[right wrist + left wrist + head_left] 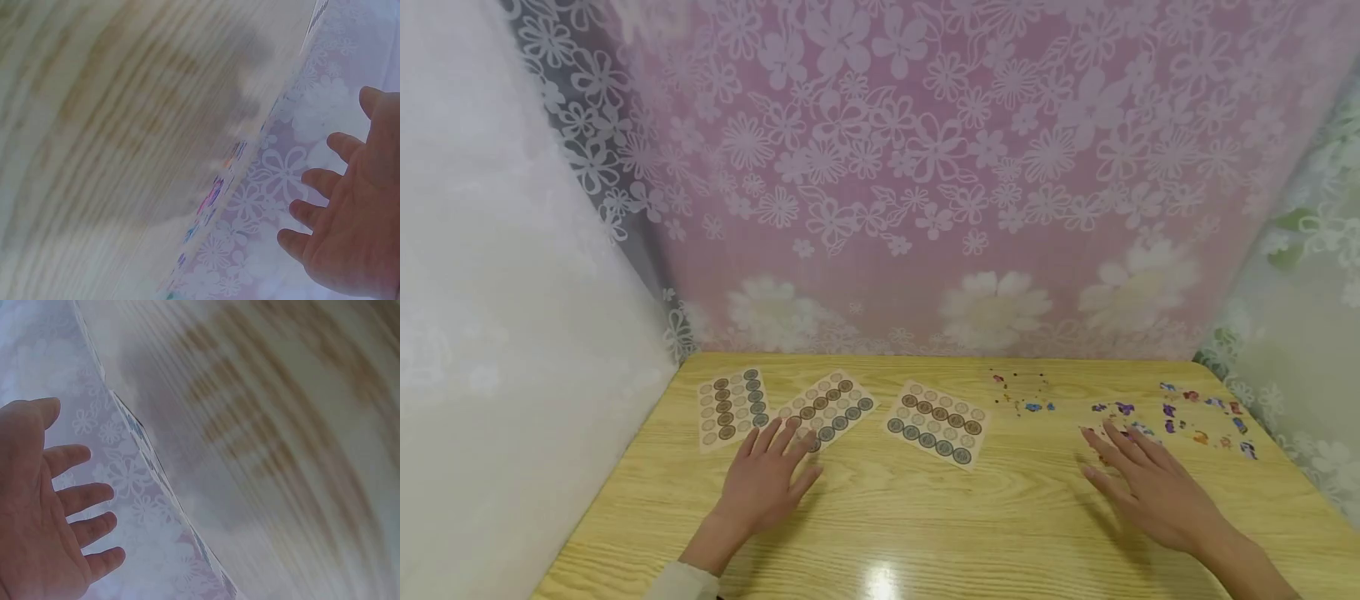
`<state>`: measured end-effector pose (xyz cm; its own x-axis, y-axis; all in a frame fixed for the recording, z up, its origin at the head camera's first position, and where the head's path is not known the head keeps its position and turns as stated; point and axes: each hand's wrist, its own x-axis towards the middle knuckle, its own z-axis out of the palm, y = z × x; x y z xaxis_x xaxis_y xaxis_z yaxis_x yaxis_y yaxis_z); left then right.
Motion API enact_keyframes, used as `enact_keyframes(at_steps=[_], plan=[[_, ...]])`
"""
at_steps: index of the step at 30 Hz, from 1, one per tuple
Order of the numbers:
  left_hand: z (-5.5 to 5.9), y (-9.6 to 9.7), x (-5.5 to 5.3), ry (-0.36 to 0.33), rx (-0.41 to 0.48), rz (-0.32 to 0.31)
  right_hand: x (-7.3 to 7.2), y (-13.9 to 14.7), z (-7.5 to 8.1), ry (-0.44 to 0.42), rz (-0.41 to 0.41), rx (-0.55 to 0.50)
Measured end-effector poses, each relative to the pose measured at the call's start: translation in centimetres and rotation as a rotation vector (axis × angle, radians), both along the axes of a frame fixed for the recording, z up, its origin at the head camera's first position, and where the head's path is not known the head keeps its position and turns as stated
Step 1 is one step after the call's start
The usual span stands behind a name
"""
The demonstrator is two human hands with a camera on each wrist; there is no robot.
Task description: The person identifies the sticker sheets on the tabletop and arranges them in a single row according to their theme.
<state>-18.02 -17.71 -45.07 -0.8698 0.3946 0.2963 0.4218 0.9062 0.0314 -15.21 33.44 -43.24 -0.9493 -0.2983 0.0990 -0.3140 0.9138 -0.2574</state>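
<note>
My left hand (pixel 763 483) hovers palm down over the table, fingers spread and holding nothing. Its fingertips overlap the near edge of the middle sheet of round coin-like stickers (pixel 831 406) in the head view. Similar sheets lie on either side, a left one (pixel 733 410) and a right one (pixel 938 425). On the other side my right hand (pixel 1157 492) is also above the table, fingers extended, with nothing in it. Partly behind its fingers is a cluster of small colourful cartoon stickers (pixel 1124 408). More such stickers form a right group (pixel 1201 437) and a sparser group (pixel 1033 407); their backing looks see-through.
The wood-grain table (pixel 880 517) reflects a bright light near its front. A pink floral curtain (pixel 887 208) hangs behind it. White cloth (pixel 512 292) stands at the left, and pale leafy cloth (pixel 1307 333) at the right.
</note>
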Motion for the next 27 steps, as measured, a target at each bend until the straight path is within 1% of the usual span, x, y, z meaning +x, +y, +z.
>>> enact_keyframes(at_steps=[7, 12, 15, 19, 22, 27], plan=[[0.6, -0.8, 0.3, 0.005, -0.008, 0.023, -0.8, -0.8, 0.1, 0.020, 0.009, 0.002], [0.9, -1.3, 0.4, -0.017, -0.011, 0.040, -1.2, -1.6, 0.3, 0.031, 0.033, -0.009], [1.0, -1.7, 0.2, -0.013, -0.006, 0.051, -1.4, -2.2, 0.5, 0.037, 0.041, -0.026], [1.1, -2.5, -0.1, -0.014, 0.011, 0.077, -1.7, -3.1, 0.7, 0.038, 0.050, -0.047], [1.2, -3.3, -0.2, -0.033, 0.026, 0.097, -2.1, -3.7, 0.8, 0.032, 0.051, -0.055], [1.6, -4.8, -0.4, -0.039, 0.091, 0.120, -2.9, -4.7, 0.9, 0.042, 0.054, -0.079]])
